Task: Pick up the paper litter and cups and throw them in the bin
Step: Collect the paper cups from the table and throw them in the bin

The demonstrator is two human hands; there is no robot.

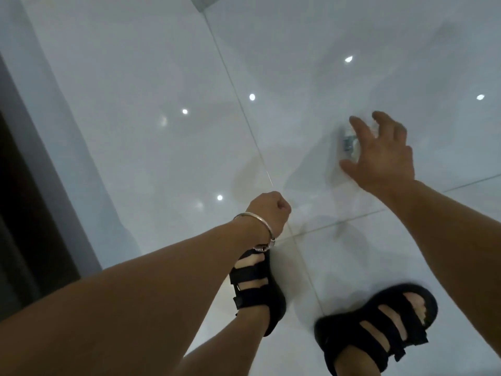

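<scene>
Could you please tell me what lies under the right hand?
A small pale piece of litter with a blue-green patch, on the white floor. The right hand covers most of it.

Indoors for sure, probably a home or hallway: glossy white large-format floor tiles [135, 77], thin grey grout lines [235, 85], round ceiling-light reflections [252, 97], dark doorway edge [16, 213] on the left.
</scene>
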